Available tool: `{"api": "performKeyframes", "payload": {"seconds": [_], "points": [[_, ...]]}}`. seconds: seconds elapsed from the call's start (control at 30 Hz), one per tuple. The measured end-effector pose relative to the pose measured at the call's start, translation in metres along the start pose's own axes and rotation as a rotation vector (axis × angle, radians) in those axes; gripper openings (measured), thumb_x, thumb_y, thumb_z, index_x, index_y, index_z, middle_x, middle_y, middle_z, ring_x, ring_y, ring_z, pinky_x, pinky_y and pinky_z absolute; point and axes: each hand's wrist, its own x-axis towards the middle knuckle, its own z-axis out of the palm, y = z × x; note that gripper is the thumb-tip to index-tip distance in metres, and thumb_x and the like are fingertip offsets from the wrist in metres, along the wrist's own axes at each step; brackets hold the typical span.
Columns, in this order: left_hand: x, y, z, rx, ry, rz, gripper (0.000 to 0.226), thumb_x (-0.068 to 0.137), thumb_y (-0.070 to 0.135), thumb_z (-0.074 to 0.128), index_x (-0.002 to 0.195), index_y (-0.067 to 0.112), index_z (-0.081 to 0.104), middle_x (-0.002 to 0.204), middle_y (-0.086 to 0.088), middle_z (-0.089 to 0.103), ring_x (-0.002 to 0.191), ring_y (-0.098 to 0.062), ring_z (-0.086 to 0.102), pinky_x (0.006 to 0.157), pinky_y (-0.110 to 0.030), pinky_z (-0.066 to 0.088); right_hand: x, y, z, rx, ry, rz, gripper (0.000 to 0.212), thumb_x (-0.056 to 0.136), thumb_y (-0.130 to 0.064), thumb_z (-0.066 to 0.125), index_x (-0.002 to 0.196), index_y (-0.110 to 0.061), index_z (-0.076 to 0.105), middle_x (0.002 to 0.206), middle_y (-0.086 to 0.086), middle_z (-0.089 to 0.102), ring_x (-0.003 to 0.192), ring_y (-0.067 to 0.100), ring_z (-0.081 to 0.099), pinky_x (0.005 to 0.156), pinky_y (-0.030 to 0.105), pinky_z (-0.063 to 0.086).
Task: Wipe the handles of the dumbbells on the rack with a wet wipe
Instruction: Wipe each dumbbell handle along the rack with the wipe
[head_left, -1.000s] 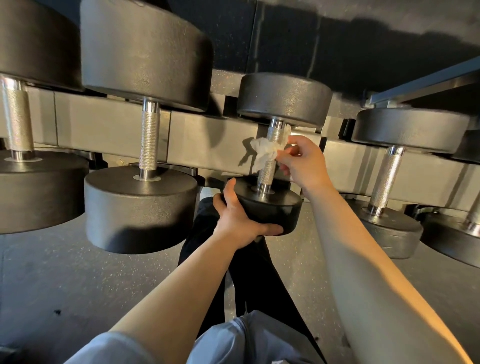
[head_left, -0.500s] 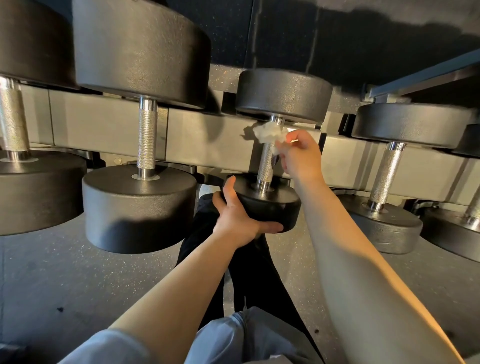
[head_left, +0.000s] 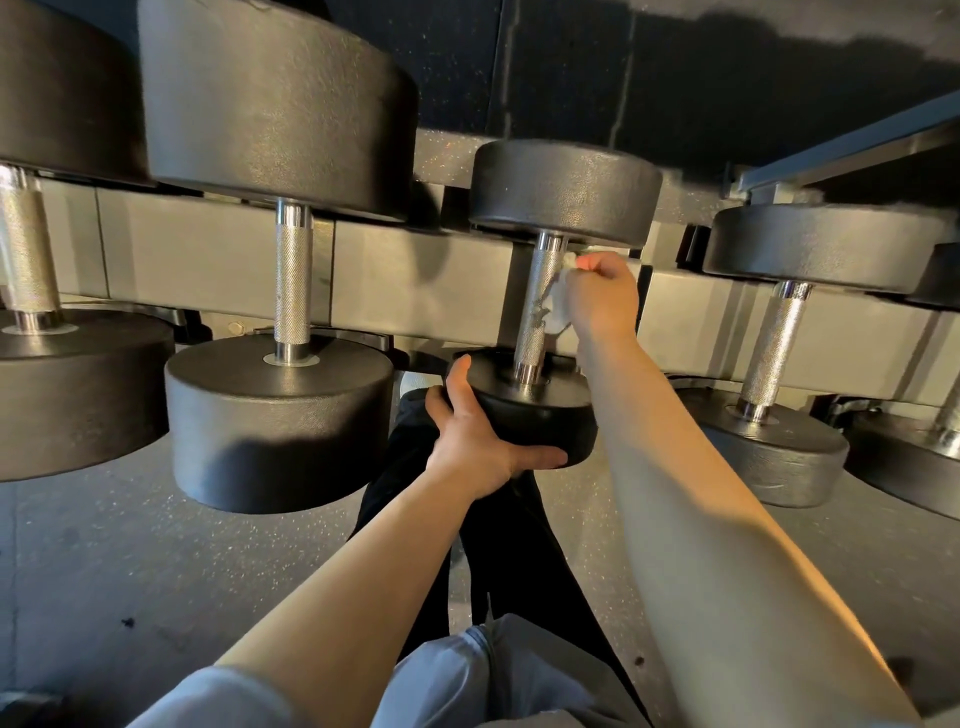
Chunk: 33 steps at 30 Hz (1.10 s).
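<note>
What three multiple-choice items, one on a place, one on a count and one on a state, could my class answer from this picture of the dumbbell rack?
1. Where is the white wet wipe?
A. On the floor
B. Against the right side of the knurled silver handle of the small black dumbbell
C. On the left hand

2. How many silver handles show fully, end to end?
A. Three
B. One
C. Six

3. What is the left hand doing?
A. Hanging idle
B. Holding the wipe
C. Gripping the dumbbell's near black round weight

Answers:
1 B, the right hand presses it there.
2 A, the others are cut off at the edges.
3 C, fingers and thumb wrap its rim.
</note>
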Motion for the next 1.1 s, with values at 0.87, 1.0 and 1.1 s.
{"api": "performKeyframes", "payload": {"seconds": [0.87, 1.0, 1.1], "points": [[0.001, -0.003, -0.001, 0.046, 0.004, 0.021, 0.14, 0.052, 0.036, 0.094, 0.148, 0.036, -0.008, 0.155, -0.005, -0.005, 0.142, -0.028, 0.022, 0.111, -0.044, 0.03, -0.017, 0.023, 0.014, -0.018, 0.057, -0.296, 0.019, 0.085, -0.017, 0.069, 0.081, -0.021, 0.051, 0.079, -0.011, 0.056, 0.073, 0.002, 0.053, 0.065, 0.009, 0.041], [0.001, -0.003, -0.001, 0.042, -0.005, 0.016, 0.14, 0.052, 0.035, 0.094, 0.148, 0.036, -0.009, 0.155, -0.004, -0.005, 0.142, -0.029, 0.021, 0.11, -0.043, 0.03, -0.024, 0.034, 0.004, -0.195, -0.011, -0.432, 0.019, 0.092, -0.013, 0.059, 0.11, -0.02, 0.062, 0.101, -0.019, 0.058, 0.089, -0.009, 0.055, 0.079, 0.004, 0.041], [0.001, -0.002, -0.001, 0.038, -0.007, 0.01, 0.14, 0.052, 0.034, 0.094, 0.149, 0.036, -0.009, 0.155, -0.004, -0.005, 0.143, -0.029, 0.02, 0.111, -0.044, 0.029, -0.014, 0.027, 0.006, -0.201, 0.091, -0.452, 0.019, 0.09, -0.015, 0.062, 0.108, -0.022, 0.065, 0.106, -0.009, 0.064, 0.094, 0.006, 0.06, 0.083, 0.016, 0.048]]}}
